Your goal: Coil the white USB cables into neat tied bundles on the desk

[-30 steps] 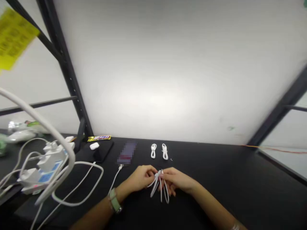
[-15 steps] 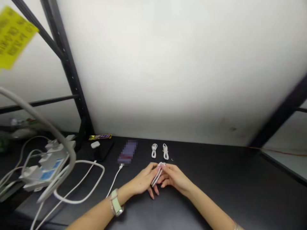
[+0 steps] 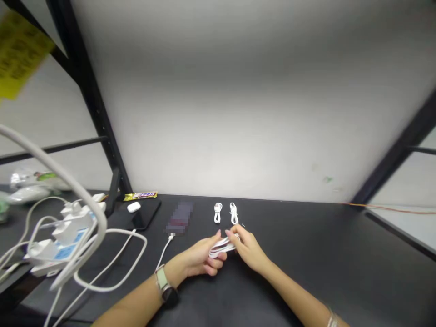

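Observation:
A folded white cable bundle lies nearly level between my hands, its loops gathered into a flat hank. My left hand wraps its left end, while my right hand pinches its right end with thumb and fingers. Just beyond my fingertips, two small coiled white cables lie side by side on the black table. Part of the bundle is hidden by my fingers.
To the left lie a blurred phone with a thin white cable, a black charging pad with a white earbud case, and a candy bar. Further left stands a power strip with white chargers and thick white cords.
The bundle has swung from hanging in long downward loops to a flatter, nearly level hank. My right hand has shifted up and to the right of where it was.

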`<move>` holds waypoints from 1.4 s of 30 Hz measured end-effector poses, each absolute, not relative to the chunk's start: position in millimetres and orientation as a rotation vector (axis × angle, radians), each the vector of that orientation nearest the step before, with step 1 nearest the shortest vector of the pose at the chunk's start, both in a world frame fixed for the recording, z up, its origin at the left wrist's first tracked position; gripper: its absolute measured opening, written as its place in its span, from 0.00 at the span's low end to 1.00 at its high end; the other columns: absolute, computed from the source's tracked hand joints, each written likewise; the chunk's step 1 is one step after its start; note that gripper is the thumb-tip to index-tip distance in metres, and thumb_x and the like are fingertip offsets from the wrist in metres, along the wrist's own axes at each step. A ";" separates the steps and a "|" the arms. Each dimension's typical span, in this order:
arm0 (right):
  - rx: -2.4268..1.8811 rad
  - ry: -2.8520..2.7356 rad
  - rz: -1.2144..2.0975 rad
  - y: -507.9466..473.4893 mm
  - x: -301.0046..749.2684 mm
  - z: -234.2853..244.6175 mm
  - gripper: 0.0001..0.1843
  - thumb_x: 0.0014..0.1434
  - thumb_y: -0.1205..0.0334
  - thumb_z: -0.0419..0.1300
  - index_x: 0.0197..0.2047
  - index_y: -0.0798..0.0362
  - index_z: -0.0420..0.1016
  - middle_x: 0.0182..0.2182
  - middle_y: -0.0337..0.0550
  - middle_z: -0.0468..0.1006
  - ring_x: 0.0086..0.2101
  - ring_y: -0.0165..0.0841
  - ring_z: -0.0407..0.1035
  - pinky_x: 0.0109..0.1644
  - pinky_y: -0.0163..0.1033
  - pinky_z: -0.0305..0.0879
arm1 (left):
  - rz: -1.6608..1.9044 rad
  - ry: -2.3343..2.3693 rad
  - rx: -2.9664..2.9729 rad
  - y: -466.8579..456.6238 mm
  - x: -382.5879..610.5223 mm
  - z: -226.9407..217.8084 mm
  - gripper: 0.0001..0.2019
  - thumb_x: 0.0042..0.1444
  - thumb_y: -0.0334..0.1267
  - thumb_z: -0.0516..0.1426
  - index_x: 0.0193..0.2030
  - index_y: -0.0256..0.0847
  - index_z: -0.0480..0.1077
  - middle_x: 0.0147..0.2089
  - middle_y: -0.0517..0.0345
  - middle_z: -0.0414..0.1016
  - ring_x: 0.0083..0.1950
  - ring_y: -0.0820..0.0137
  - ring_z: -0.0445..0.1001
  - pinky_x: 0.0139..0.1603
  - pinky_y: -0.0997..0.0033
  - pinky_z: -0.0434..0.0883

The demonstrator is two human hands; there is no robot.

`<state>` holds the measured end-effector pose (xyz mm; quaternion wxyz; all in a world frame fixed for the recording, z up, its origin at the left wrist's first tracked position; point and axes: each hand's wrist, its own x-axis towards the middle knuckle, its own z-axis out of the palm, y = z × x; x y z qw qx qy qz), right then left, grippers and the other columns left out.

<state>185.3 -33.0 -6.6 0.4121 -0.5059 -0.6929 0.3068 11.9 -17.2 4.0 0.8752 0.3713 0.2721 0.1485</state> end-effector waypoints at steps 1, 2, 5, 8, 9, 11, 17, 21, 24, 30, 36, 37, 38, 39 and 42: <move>-1.256 -1.761 0.780 -32.7 184.9 -6.6 0.18 0.60 0.48 0.49 0.28 0.53 0.63 0.20 0.33 0.63 0.22 0.27 0.57 0.26 0.31 0.53 | 0.316 0.592 0.830 -18.2 12.6 3.5 0.22 0.52 0.60 0.49 0.37 0.40 0.59 0.24 0.67 0.58 0.15 0.86 0.43 0.15 0.84 0.42; -1.254 -1.770 0.775 -32.3 184.9 -6.4 0.18 0.60 0.48 0.50 0.27 0.53 0.63 0.20 0.33 0.63 0.22 0.27 0.57 0.26 0.32 0.53 | 0.335 0.627 0.912 -19.1 13.1 3.4 0.23 0.52 0.61 0.47 0.36 0.40 0.59 0.24 0.67 0.60 0.15 0.85 0.43 0.15 0.83 0.45; -1.278 -1.758 0.757 -31.6 186.8 -5.7 0.19 0.59 0.48 0.52 0.25 0.54 0.64 0.19 0.33 0.62 0.22 0.27 0.57 0.26 0.32 0.53 | 0.369 0.734 1.209 -20.5 11.8 5.7 0.23 0.51 0.60 0.50 0.36 0.39 0.59 0.26 0.63 0.66 0.16 0.84 0.50 0.16 0.80 0.55; -1.294 -1.793 0.741 -31.9 188.5 -5.2 0.19 0.58 0.47 0.53 0.24 0.53 0.64 0.18 0.33 0.62 0.22 0.27 0.56 0.25 0.32 0.53 | 0.258 0.725 1.415 -19.2 6.4 10.4 0.21 0.45 0.51 0.60 0.37 0.39 0.60 0.29 0.61 0.70 0.19 0.81 0.58 0.20 0.76 0.63; -1.289 -1.806 0.751 -32.1 188.6 -5.0 0.19 0.58 0.47 0.53 0.25 0.53 0.65 0.18 0.33 0.62 0.21 0.27 0.56 0.25 0.32 0.53 | 0.217 0.698 1.444 -18.5 4.5 11.3 0.21 0.43 0.49 0.62 0.37 0.38 0.61 0.28 0.62 0.69 0.19 0.81 0.60 0.21 0.76 0.63; -1.271 -1.793 0.783 -31.9 188.8 -4.6 0.19 0.59 0.48 0.50 0.26 0.53 0.65 0.18 0.33 0.63 0.21 0.27 0.57 0.25 0.32 0.54 | 0.186 0.665 1.449 -17.1 1.5 11.7 0.19 0.44 0.46 0.61 0.38 0.38 0.63 0.27 0.65 0.65 0.20 0.81 0.59 0.21 0.76 0.63; -1.402 -1.707 0.553 -19.9 201.3 -10.0 0.15 0.59 0.52 0.50 0.30 0.54 0.67 0.23 0.39 0.67 0.24 0.31 0.61 0.29 0.36 0.58 | 0.382 0.802 1.164 -11.1 1.3 8.1 0.15 0.46 0.41 0.58 0.39 0.37 0.64 0.26 0.69 0.56 0.19 0.85 0.49 0.19 0.80 0.55; -1.457 -1.809 0.435 -12.0 209.7 -20.2 0.11 0.53 0.55 0.58 0.33 0.55 0.72 0.29 0.44 0.70 0.26 0.32 0.64 0.32 0.38 0.62 | 0.563 0.918 1.029 -3.5 2.8 6.3 0.15 0.46 0.44 0.57 0.38 0.37 0.62 0.25 0.70 0.54 0.18 0.86 0.45 0.19 0.80 0.45; -1.473 -1.876 0.411 -10.7 207.6 -25.1 0.10 0.51 0.56 0.61 0.34 0.53 0.73 0.31 0.44 0.71 0.29 0.34 0.65 0.35 0.39 0.62 | 0.640 0.968 1.005 1.4 3.2 2.3 0.16 0.47 0.47 0.56 0.37 0.38 0.62 0.24 0.71 0.53 0.18 0.85 0.44 0.20 0.79 0.43; -1.466 -1.956 0.384 -9.3 203.4 -25.6 0.05 0.54 0.64 0.57 0.27 0.52 0.71 0.28 0.42 0.70 0.32 0.35 0.65 0.36 0.39 0.60 | 0.620 0.976 1.027 2.0 4.6 -1.0 0.16 0.46 0.46 0.57 0.37 0.37 0.63 0.23 0.71 0.53 0.18 0.85 0.43 0.20 0.79 0.43; -1.189 -1.694 0.515 -21.5 191.0 -8.1 0.09 0.58 0.57 0.55 0.30 0.52 0.70 0.28 0.42 0.69 0.28 0.33 0.63 0.30 0.36 0.59 | 0.587 1.042 1.191 -3.2 6.9 4.0 0.14 0.43 0.41 0.58 0.36 0.38 0.63 0.22 0.71 0.52 0.18 0.84 0.47 0.18 0.81 0.48; -1.149 -1.672 0.544 -25.0 186.8 -4.9 0.10 0.58 0.56 0.55 0.30 0.52 0.70 0.28 0.42 0.69 0.28 0.33 0.63 0.31 0.36 0.59 | 0.581 1.052 1.253 -4.1 7.2 3.9 0.14 0.42 0.40 0.58 0.36 0.38 0.63 0.22 0.71 0.54 0.19 0.83 0.50 0.18 0.81 0.50; -1.116 -1.661 0.576 -28.4 182.5 -2.5 0.10 0.58 0.56 0.56 0.30 0.52 0.71 0.28 0.42 0.69 0.28 0.33 0.63 0.31 0.36 0.59 | 0.575 1.056 1.321 -5.0 7.5 3.2 0.15 0.41 0.39 0.59 0.37 0.38 0.63 0.22 0.70 0.55 0.19 0.82 0.52 0.18 0.80 0.52; -1.089 -1.658 0.603 -31.3 178.4 -1.2 0.10 0.57 0.56 0.56 0.30 0.52 0.71 0.28 0.42 0.70 0.28 0.33 0.64 0.31 0.36 0.59 | 0.570 1.051 1.385 -6.0 7.9 2.1 0.16 0.40 0.38 0.60 0.37 0.38 0.63 0.22 0.70 0.56 0.19 0.82 0.54 0.18 0.80 0.54; -1.068 -1.667 0.655 -36.1 169.6 -3.1 0.10 0.57 0.56 0.57 0.29 0.52 0.72 0.28 0.42 0.70 0.27 0.32 0.64 0.30 0.36 0.59 | 0.571 0.980 1.511 -9.5 10.3 -2.7 0.16 0.39 0.36 0.61 0.34 0.38 0.61 0.22 0.71 0.56 0.18 0.82 0.54 0.17 0.80 0.55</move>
